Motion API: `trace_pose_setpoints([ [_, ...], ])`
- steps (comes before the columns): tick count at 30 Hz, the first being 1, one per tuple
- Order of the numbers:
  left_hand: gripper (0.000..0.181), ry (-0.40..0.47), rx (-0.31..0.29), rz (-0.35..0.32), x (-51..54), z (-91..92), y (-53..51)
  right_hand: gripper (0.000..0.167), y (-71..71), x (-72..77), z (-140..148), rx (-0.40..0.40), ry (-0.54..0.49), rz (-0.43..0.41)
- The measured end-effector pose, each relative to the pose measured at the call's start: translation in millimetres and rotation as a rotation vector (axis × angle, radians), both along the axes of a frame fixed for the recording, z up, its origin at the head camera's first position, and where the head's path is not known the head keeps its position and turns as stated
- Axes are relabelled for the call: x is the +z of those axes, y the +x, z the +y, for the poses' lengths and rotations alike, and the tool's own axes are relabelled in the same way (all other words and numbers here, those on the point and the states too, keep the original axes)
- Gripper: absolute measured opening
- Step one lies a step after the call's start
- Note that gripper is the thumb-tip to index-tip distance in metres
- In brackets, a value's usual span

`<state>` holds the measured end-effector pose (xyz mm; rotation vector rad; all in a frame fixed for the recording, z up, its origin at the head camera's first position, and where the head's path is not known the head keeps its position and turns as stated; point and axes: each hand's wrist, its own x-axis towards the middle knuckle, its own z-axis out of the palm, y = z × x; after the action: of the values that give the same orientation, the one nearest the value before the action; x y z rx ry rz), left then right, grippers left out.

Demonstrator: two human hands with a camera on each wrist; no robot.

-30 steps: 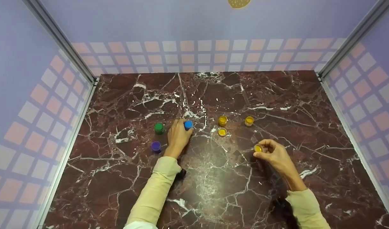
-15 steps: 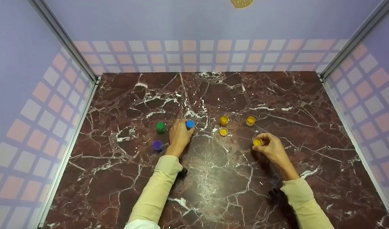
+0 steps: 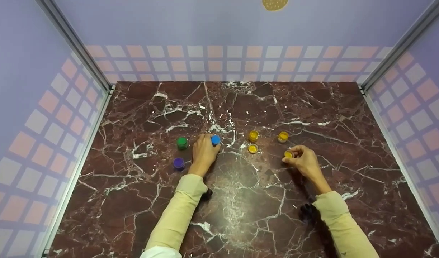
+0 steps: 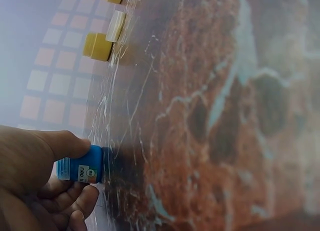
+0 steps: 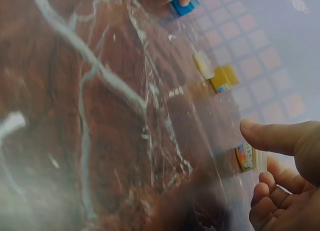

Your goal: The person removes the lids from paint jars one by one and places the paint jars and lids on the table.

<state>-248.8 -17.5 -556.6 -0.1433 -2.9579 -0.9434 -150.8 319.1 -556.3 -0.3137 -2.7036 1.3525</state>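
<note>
My left hand [image 3: 204, 153] grips a small blue paint jar [image 3: 215, 140] between thumb and fingers. In the left wrist view this blue jar [image 4: 86, 165] touches the table and its label shows. Yellow paint coats the inside of a small clear lid [image 3: 288, 154], which my right hand [image 3: 305, 162] pinches above the table. Just beyond that hand stands an uncapped yellow paint jar [image 3: 283, 136]; in the right wrist view the lid [image 5: 261, 161] appears in front of it. Left of it is another uncapped yellow jar [image 3: 253, 135], with a yellow-stained lid [image 3: 253, 148] lying at its near side.
A green paint jar [image 3: 182, 143] and a purple paint jar [image 3: 179, 163] stand left of my left hand. The dark red marbled table [image 3: 241, 215] is enclosed by a back wall [image 3: 226, 28] and two side walls.
My right hand has moved forward and slightly left with the lid, closer to the right-hand yellow jar. The left hand still holds the blue jar in the same place.
</note>
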Motion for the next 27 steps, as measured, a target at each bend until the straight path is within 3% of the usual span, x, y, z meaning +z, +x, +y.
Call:
trace_pose_setpoints([
  [9,0.042,-0.028,-0.012,-0.034,1.8,-2.9,7.2,0.044,-13.0,-2.1,-6,-0.009,0.125,-0.017],
  [17,0.040,-0.028,-0.027,0.008,3.2,-3.7,14.0,0.047,-21.3,-4.0,-12,-0.036,0.145,-0.019],
  [27,0.038,-0.046,-0.051,0.017,3.4,-7.5,29.5,0.045,-26.8,-6.0,-16,-0.050,0.200,-0.027],
])
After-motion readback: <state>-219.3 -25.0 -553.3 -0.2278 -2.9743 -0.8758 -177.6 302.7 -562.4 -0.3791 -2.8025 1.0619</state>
